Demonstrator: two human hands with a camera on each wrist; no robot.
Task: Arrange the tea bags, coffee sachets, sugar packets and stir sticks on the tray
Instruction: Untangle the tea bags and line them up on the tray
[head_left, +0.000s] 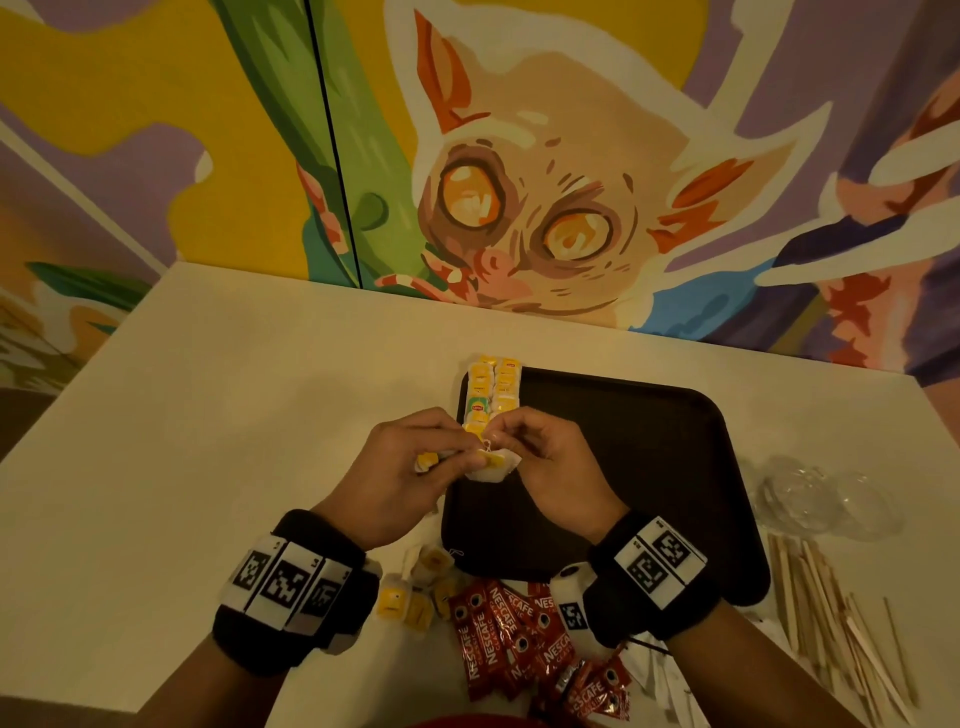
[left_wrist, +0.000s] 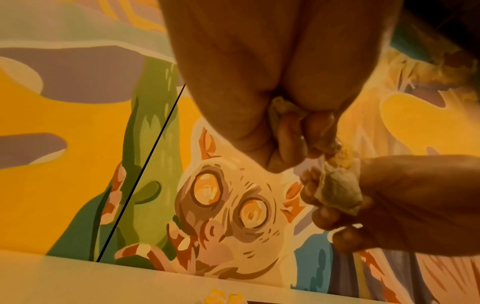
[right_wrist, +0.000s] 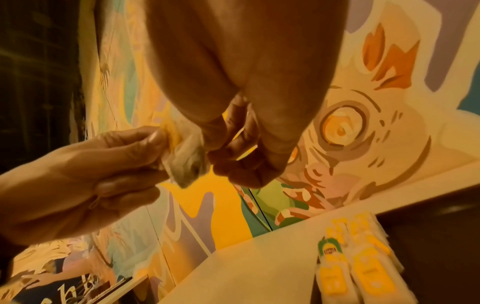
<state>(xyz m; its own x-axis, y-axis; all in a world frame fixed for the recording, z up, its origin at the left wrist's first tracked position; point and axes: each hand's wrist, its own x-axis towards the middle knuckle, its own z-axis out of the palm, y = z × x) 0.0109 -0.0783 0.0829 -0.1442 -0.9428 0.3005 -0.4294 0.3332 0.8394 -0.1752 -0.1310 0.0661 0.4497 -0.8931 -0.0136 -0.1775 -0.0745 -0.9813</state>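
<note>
Nearest the camera, a heap of red coffee sachets (head_left: 524, 644) lies on the white surface (head_left: 218, 415), just in front of the tray's near edge. To their left sits a small cluster of loose tea bags (head_left: 415, 592) with yellow tags, and off to the right a spread of wooden stir sticks (head_left: 831, 618) lies beside the tray. Both wrists wear black bands with printed markers.

Further in, the two hands meet above the tray's near-left corner. The left hand (head_left: 400, 470) has its fingers curled round one tea bag with a yellow tag and, with thumb and forefinger, pinches another. The right hand (head_left: 550, 452) pinches that same held tea bag (head_left: 491, 465) from the other side, its fingers bent in close; the white pouch hangs between the two hands, clear of the surface. Its thin string shows at the pinch.

Beyond the hands, the dark tray (head_left: 649, 457) rests on the surface. Along its far-left edge, two neat rows of tea bags (head_left: 493, 389) lie side by side, overlapping like shingles, mostly yellow-tagged with one green. Some crumpled clear plastic (head_left: 826, 499) sits right of the tray. A painted mural (head_left: 519, 182) of a wide-eyed animal covers the wall behind.
</note>
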